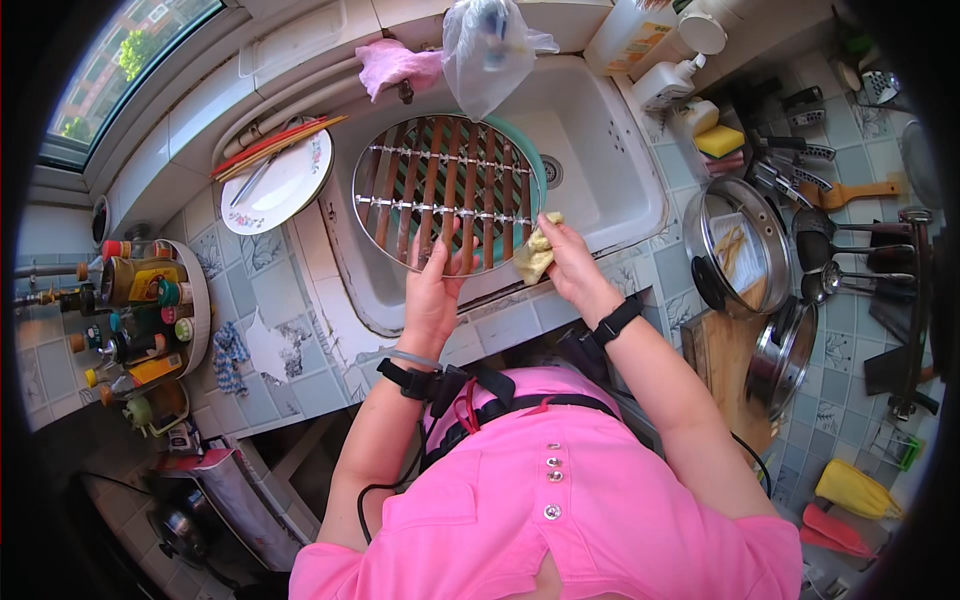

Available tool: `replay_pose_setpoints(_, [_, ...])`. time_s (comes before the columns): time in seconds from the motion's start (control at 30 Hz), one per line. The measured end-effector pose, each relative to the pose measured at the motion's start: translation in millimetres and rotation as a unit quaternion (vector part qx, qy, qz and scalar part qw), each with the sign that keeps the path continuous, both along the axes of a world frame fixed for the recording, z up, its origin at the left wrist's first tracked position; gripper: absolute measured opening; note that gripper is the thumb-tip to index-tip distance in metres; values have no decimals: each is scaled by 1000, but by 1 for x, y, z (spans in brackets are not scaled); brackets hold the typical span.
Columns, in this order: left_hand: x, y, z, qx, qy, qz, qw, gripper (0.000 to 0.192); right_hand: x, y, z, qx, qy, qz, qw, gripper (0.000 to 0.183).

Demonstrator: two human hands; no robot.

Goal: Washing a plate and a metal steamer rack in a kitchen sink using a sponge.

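Note:
A round steaming rack of brown slats [451,180], with a metal rim and metal cross strips, is held tilted over the sink [600,142]. My left hand [431,300] grips its near edge, thumb on top and fingers partly hidden beneath the slats. In my right hand [571,262] is a crumpled pale yellow cloth [534,259], pressed close to the right side of the rim. Behind the rack shows part of a green basin [525,142], mostly covered from view. The drain [551,172] lies just right of the basin.
Left of the sink sits a floral plate [289,196] with chopsticks [262,154]. A clear plastic bag [487,67] and pink cloth [397,66] hang at the back. Right are a yellow sponge [718,140], a metal pot [694,232] and hanging ladles [817,225]. Seasoning bottles [142,281] stand far left.

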State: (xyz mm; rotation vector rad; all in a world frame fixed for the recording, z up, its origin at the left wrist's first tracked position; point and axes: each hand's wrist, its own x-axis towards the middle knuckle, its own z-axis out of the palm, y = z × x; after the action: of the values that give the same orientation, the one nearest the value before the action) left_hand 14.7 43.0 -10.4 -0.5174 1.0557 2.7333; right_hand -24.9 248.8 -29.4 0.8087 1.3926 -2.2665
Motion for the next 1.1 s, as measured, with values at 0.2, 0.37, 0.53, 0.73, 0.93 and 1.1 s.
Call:
replay_pose_setpoints(0.2, [-1,6,6,18,21,-2,1000,43,-4,-16,22,-28,4,53,998,31])
replay_pose_setpoints(0.37, [-6,-35,-9,119,-33,30,992,32,-34,45,26,30,57,162,985,30])
replay_pose_setpoints(0.53, [-15,-63,-20,107,-15,-42,993,38,-73,94,37,147,59,300,941,37])
replay_pose_setpoints(0.73, [-22,-57,2,78,-31,-112,990,36,-117,89,67,221,84,508,829,37])
replay_pose_setpoints(0.93, [-18,-60,27,-3,-25,-191,981,44,-136,49,73,313,173,430,829,33])
replay_pose_setpoints(1.1, [-12,-57,24,-13,-26,-118,993,41,-133,30,59,331,293,105,891,39])
